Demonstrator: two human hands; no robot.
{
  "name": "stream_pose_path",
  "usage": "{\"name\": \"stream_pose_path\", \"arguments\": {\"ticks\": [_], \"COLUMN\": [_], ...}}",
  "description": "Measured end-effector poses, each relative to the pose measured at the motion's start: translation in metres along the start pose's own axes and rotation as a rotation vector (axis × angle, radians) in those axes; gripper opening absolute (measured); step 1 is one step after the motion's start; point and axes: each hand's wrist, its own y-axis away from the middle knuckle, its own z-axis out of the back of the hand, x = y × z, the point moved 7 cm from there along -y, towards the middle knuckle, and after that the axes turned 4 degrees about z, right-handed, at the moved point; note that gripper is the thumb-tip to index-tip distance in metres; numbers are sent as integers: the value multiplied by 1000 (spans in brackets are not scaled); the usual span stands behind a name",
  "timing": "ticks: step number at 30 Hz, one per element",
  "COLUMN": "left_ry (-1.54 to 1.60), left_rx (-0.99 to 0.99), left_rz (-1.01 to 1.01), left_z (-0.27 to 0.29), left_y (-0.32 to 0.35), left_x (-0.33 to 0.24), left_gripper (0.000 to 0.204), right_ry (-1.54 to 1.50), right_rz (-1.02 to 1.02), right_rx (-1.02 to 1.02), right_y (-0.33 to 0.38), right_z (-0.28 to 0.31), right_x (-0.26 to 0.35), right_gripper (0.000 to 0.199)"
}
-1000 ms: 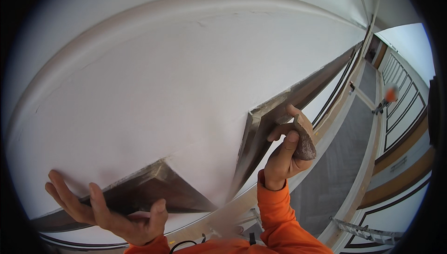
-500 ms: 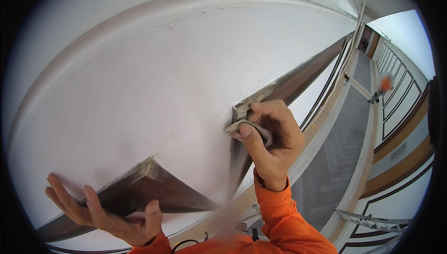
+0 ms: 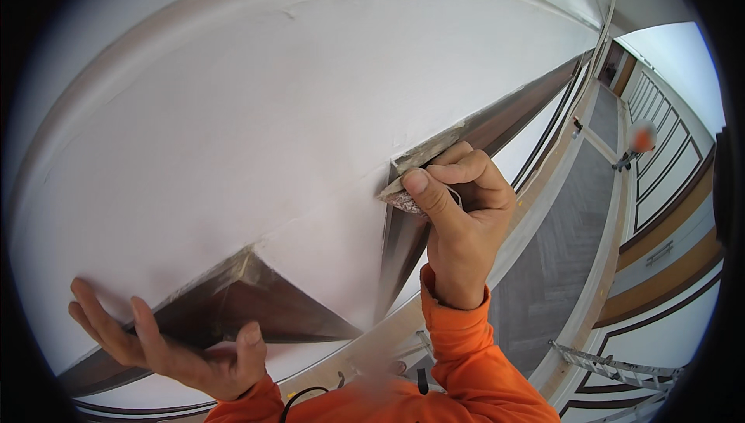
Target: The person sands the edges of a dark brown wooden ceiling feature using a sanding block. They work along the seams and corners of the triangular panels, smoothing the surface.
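Observation:
My right hand (image 3: 467, 225) pinches a folded piece of sandpaper (image 3: 408, 201) between thumb and fingers; printing shows on its back. The sandpaper is at the corner of a dark brown wooden section (image 3: 504, 123), where it meets the white surface (image 3: 272, 112). Pale dusty smears run along the wood's upper edge. My left hand (image 3: 182, 357) is open, fingers spread, by a second dark brown wooden section (image 3: 272, 306) at lower left. Its fingertips reach onto the white surface, though whether they press on it I cannot tell.
A rounded white moulding (image 3: 256, 0) curves above the white surface. To the right, far below, runs a grey herringbone floor (image 3: 547, 268). An aluminium ladder (image 3: 613, 365) stands at lower right. A person in orange (image 3: 642, 140) is farther along the corridor.
My right hand has shifted slightly upward and right, and its thumb now lies higher over the sandpaper. My left hand stays spread in nearly the same place. The view has shifted slightly.

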Motion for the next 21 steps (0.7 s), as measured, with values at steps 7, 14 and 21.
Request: {"name": "stream_pose_path", "arguments": {"ticks": [7, 14, 21], "left_ry": [51, 47, 180], "left_rx": [-10, -35, -83], "left_rz": [33, 30, 55], "left_z": [2, -1, 0], "left_y": [0, -2, 0], "left_x": [0, 1, 6], "left_gripper": [84, 83, 87], "right_ry": [164, 287, -105], "right_rz": [-140, -158, -168], "right_rx": [-72, 171, 25], "right_y": [10, -2, 7], "right_z": [-3, 1, -7], "right_x": [3, 0, 0], "right_gripper": [16, 13, 16]}}
